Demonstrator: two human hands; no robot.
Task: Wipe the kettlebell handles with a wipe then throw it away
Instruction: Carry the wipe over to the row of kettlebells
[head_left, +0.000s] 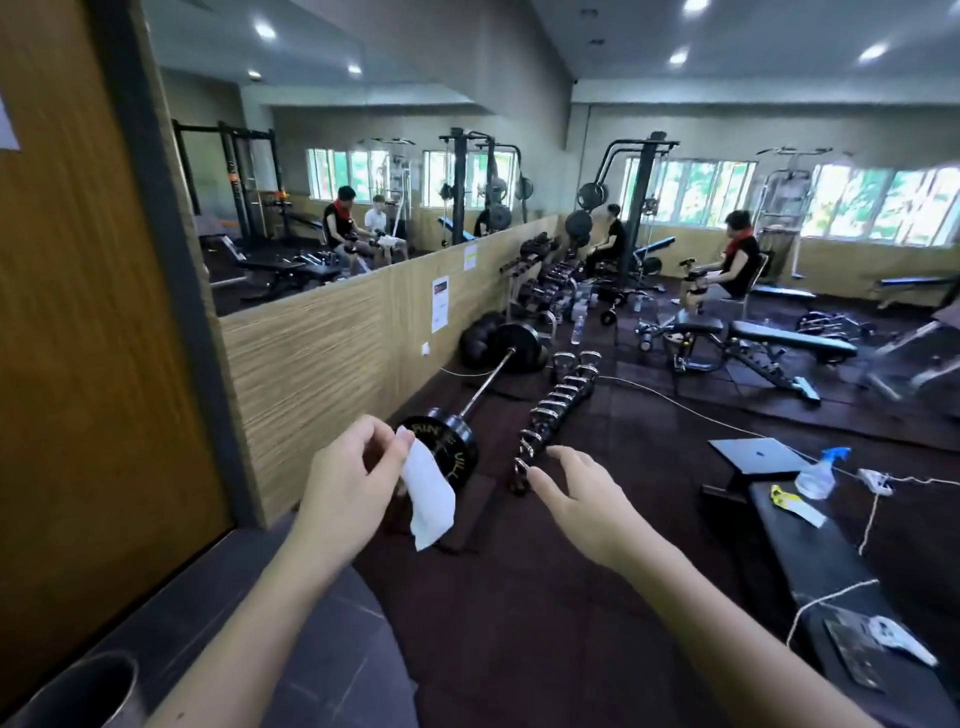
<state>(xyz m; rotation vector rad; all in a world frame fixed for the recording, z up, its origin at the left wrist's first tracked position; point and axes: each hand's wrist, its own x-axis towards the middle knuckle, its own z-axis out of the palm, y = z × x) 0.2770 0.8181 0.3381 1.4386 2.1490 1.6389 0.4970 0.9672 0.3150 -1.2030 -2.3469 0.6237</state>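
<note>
My left hand (347, 480) pinches a white wipe (429, 499), which hangs free above the floor; my right hand (576, 496), fingers spread and empty, reaches toward the row of kettlebells (551, 410) just right of the barbell (485, 384). Best approach, I judge: steady the nearest bell, wrap the wipe around its handle, then work far along the row.

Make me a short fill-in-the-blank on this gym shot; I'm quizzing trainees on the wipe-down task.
1. The white wipe hangs pinched in the ____ hand.
2. The right hand is open and holds ____.
3. The kettlebells stand in a row on the ____.
4. The spray bottle stands on a bench to the person's ____.

Missing words: left; nothing; floor; right
</note>
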